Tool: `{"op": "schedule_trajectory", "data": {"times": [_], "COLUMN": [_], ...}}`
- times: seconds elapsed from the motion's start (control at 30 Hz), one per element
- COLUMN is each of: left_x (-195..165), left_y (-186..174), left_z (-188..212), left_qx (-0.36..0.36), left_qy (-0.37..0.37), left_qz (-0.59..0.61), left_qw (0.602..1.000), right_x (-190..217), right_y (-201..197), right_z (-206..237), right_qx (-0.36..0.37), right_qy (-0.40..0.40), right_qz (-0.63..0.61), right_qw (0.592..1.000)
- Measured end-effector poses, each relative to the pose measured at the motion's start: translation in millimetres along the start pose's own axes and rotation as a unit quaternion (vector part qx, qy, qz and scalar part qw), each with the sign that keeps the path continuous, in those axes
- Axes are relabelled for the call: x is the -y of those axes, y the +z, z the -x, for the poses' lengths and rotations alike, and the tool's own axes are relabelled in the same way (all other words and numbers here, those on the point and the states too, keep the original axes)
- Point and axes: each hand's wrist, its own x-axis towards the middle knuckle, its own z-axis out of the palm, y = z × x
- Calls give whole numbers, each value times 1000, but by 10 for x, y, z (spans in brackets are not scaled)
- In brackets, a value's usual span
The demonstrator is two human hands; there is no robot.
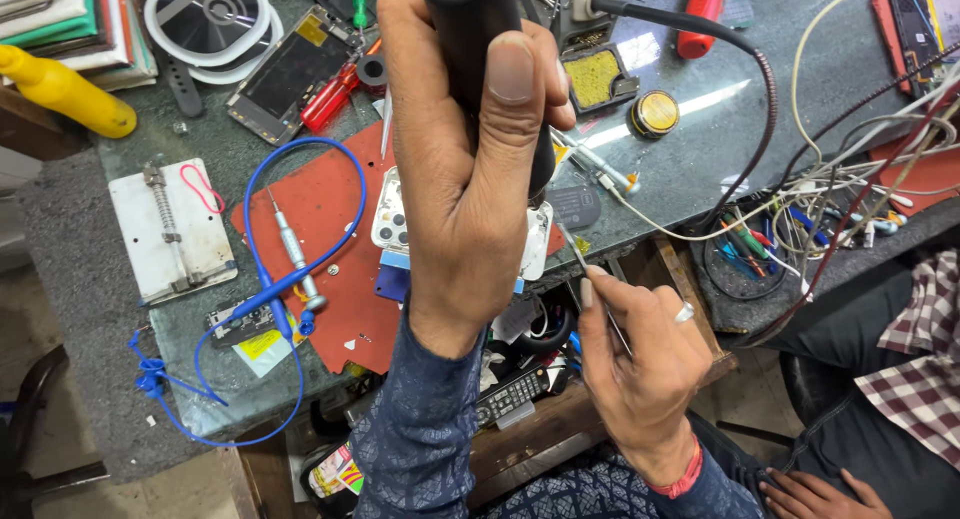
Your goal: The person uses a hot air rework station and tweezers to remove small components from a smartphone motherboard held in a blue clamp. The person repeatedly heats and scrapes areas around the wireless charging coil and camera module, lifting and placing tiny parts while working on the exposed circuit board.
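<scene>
My left hand [460,209] is raised over the bench and wrapped around a thick black tool handle [470,19], thumb pressed on its front; a black cord runs from it to the right. Beneath that hand lies a white phone back [392,224] with its camera cluster showing, resting on a red mat [320,229]. My right hand [640,359] pinches thin metal tweezers [580,254], whose tip points up-left toward the phone's right edge. The middle of the phone is hidden by my left hand.
A blue cable [270,289] loops over the mat beside a small screwdriver [295,254]. A white clamp plate [175,229], yellow bottle [65,94], opened phone [285,74], brass-wool cleaner [593,79] and tangled wires [840,209] crowd the bench. Another person's hand [800,494] rests at bottom right.
</scene>
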Motion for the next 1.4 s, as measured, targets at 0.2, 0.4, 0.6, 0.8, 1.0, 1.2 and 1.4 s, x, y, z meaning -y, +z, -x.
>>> {"op": "schedule_trajectory", "data": {"times": [0.2, 0.4, 0.6, 0.8, 1.0, 1.2, 1.4], "left_x": [123, 43, -61, -88, -365, -805, -1174], "left_y": [-48, -74, -108, -127, -292, -528, -696], "left_z": [-6, 32, 74, 74, 76, 44, 16], "left_qx": [8, 0, 10, 13, -3, -15, 6], "left_qy": [-2, -23, -53, -51, -40, -21, -21], "left_qz": [-1, -9, 21, 12, -53, -212, -348], "left_qw": [1000, 1000, 998, 999, 998, 977, 937], "right_x": [-9, -83, -168, -271, -237, -21, 145], "right_y": [-2, 23, 2, -117, 91, 425, 606], "right_z": [-25, 80, 229, 142, 53, 139, 154], "right_qx": [30, 12, -1, 76, 77, 127, 75], "right_qy": [-16, 24, 149, 243, 286, 274, 322], "right_qz": [6, -1, -178, -252, -356, -471, -565], "right_qw": [999, 1000, 973, 934, 887, 829, 756]}}
